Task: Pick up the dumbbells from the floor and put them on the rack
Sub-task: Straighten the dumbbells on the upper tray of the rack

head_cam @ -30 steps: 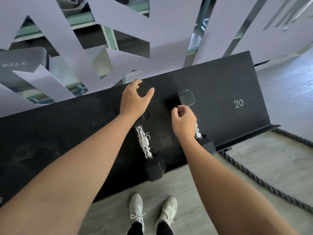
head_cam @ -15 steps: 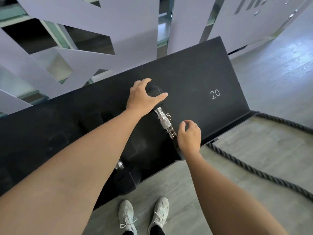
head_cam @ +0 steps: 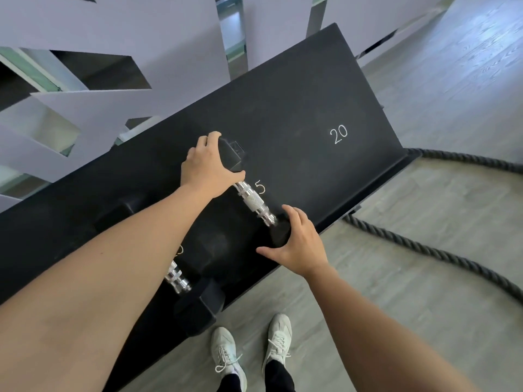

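On the rack, far left, one dumbbell lies half hidden under the left forearm. Beside it a second dumbbell rests by the chalked "5". The left hand cups its far head, fingers curled around it; the right hand cups the near head, fingers spread. A rope lies on the floor at right.

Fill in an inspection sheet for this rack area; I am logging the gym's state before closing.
Surface: black rack, chalk marks 5 and 20.
Job's things: dumbbell by the 5 lies on the rack; second dumbbell lies nearer, partly hidden by the forearm.
Clutter: nothing seen.
Grippers: left hand grips the far head, right hand cups the near head.
Cables: thick rope on the floor.
Surroundings: grey wood floor, white shoes.
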Demonstrator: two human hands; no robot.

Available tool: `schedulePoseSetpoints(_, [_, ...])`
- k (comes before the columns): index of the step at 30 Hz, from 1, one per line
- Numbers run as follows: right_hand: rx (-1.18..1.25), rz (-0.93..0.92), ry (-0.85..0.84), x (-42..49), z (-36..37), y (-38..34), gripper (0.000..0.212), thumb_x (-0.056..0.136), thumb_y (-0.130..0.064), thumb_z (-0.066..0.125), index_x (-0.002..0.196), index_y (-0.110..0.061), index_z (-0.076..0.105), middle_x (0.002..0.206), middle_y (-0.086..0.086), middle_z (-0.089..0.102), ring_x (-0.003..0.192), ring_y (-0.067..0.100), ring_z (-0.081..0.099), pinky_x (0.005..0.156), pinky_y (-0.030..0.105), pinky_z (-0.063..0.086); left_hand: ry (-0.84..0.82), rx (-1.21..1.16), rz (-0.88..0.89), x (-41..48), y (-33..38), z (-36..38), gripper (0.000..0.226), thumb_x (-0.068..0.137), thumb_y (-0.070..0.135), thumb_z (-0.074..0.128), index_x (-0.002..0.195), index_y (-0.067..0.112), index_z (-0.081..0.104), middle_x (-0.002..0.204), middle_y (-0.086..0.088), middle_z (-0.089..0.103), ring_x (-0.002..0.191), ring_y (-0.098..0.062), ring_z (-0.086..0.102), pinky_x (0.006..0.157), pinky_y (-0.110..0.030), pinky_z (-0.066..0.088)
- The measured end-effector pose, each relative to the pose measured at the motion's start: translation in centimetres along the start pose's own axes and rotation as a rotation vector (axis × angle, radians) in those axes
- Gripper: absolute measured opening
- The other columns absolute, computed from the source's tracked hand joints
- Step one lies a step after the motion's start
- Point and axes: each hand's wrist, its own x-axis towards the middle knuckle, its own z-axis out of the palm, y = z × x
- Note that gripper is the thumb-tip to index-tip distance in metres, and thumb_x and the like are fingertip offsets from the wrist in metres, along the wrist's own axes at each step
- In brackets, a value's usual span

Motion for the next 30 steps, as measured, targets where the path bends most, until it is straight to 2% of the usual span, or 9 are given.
schedulePoseSetpoints(6, [-0.049, 0.0, -0.072, 0.8, -0.4, 0.4, 0.092, 0.063, -0.066, 0.076, 0.137, -0.02, 0.046, 0.139, 0.004, 0.044, 0.126, 0.029, 0.045, 0.105, 0.036, 0.04, -0.017, -0.02, 0.008, 0.5, 0.8, -0.5, 0.092, 0.064, 0.049, 0.085, 0.137, 0.014, 0.041, 0.131, -0.012, 0.052, 0.113, -0.034, 0.054, 0.086, -0.045, 0.048])
schedulePoseSetpoints(10, [-0.033, 0.027, -0.065, 1.0, -0.4, 1.0, 0.094, 0.064, -0.069, 0.073, 0.138, -0.019, 0.046, 0.141, 0.005, 0.044, 0.129, 0.029, 0.044, 0.106, 0.037, 0.04, -0.04, -0.016, 0.035, 1.3, 2.0, -0.2, 0.093, 0.063, 0.048, 0.085, 0.138, 0.015, 0.041, 0.131, -0.011, 0.052, 0.114, -0.032, 0.053, 0.087, -0.044, 0.046])
schedulePoseSetpoints(17, [-0.036, 0.055, -0.072, 1.1, -0.5, 0.8, 0.095, 0.062, -0.073, 0.068, 0.138, -0.021, 0.045, 0.143, 0.005, 0.043, 0.129, 0.031, 0.044, 0.107, 0.041, 0.041, -0.051, -0.016, 0.029, 1.7, 2.0, 0.2, 0.092, 0.066, 0.047, 0.085, 0.139, 0.017, 0.038, 0.134, -0.01, 0.048, 0.115, -0.032, 0.05, 0.077, -0.036, 0.04])
schedulePoseSetpoints(20, [-0.045, 0.075, -0.086, 0.9, -0.9, 0.3, 0.094, 0.062, -0.073, 0.067, 0.137, -0.021, 0.045, 0.141, 0.004, 0.044, 0.126, 0.03, 0.046, 0.106, 0.042, 0.043, -0.095, -0.009, 0.016, 1.6, 2.2, -0.2, 0.096, 0.067, 0.049, 0.084, 0.143, 0.018, 0.034, 0.14, -0.009, 0.044, 0.119, -0.032, 0.048, 0.082, -0.038, 0.044])
schedulePoseSetpoints(24, [-0.163, 0.077, -0.09, 0.9, -1.8, -0.7, 0.092, 0.06, -0.081, 0.058, 0.132, -0.024, 0.048, 0.136, 0.003, 0.051, 0.118, 0.03, 0.055, 0.102, 0.044, 0.043, -0.159, -0.146, -0.013, 0.9, 1.8, -1.2, 0.1, 0.067, 0.052, 0.084, 0.147, 0.019, 0.032, 0.144, -0.006, 0.042, 0.127, -0.029, 0.043, 0.094, -0.043, 0.044])
schedulePoseSetpoints(26, [-0.15, 0.097, -0.062, 1.1, -2.3, -1.2, 0.088, 0.063, -0.082, 0.052, 0.128, -0.024, 0.052, 0.132, 0.002, 0.056, 0.117, 0.028, 0.056, 0.102, 0.044, 0.042, -0.125, -0.241, -0.044, 0.0, 1.6, -1.6, 0.097, 0.069, 0.05, 0.083, 0.146, 0.018, 0.035, 0.143, -0.005, 0.043, 0.129, -0.027, 0.043, 0.097, -0.04, 0.042])
schedulePoseSetpoints(30, [-0.158, 0.033, -0.009, 2.2, -4.0, -3.2, 0.072, 0.077, -0.073, 0.056, 0.126, -0.02, 0.057, 0.13, 0.002, 0.061, 0.117, 0.027, 0.057, 0.101, 0.044, 0.044, -0.036, -0.306, -0.073, -1.9, 1.3, -2.9, 0.087, 0.073, 0.048, 0.08, 0.144, 0.016, 0.04, 0.141, -0.004, 0.047, 0.126, -0.024, 0.047, 0.091, -0.031, 0.04])
